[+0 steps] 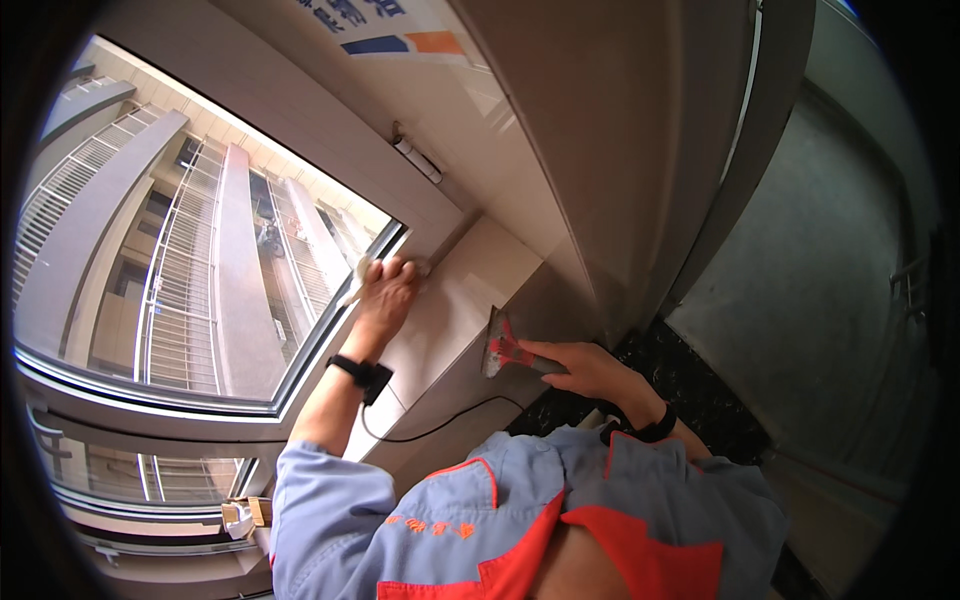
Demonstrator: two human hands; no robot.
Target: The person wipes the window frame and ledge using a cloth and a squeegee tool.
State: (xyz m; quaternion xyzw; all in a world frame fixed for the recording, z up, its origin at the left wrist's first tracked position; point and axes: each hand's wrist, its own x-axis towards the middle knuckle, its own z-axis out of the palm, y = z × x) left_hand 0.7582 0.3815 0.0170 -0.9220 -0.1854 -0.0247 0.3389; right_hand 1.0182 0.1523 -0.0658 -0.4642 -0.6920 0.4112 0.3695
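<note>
My left hand (388, 292) presses a pale cloth (363, 276) to the lower rail of a window frame (322, 367), close to the corner of the glass. The cloth is mostly hidden under my curled fingers. In my right hand (600, 371) is a scraper with a red and grey handle (517, 351). Its wide, stained metal blade (493, 343) points toward the tiled windowsill (450, 315), in front of the sill's edge. A black band with a small box (365, 375) sits on my left wrist, and a cable (442, 429) hangs from it.
A white hinge (418, 159) projects from the frame beside the tiled wall. Above it a sign (375, 30) bears writing. A grey door panel (802, 285) stands at the right, over dark speckled flooring (697, 375). An open cardboard box (259, 511) lies at lower left, near a window handle (49, 431).
</note>
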